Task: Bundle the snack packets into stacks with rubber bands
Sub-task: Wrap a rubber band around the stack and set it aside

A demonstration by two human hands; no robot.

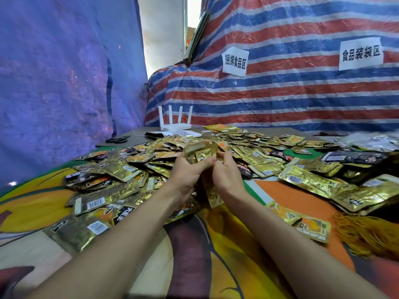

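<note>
Upright, a small stack of gold snack packets (201, 152) sits gripped in the curled left hand (185, 172), the right hand (226, 176) apparently pinching its right edge, above the heap of loose packets (121, 169), with a pile of rubber bands (367, 234) well to the right

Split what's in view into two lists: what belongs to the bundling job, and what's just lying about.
Job: held stack, gripped by left hand and right hand; loose packets; rubber bands.
Lying about: router; scissors.
</note>
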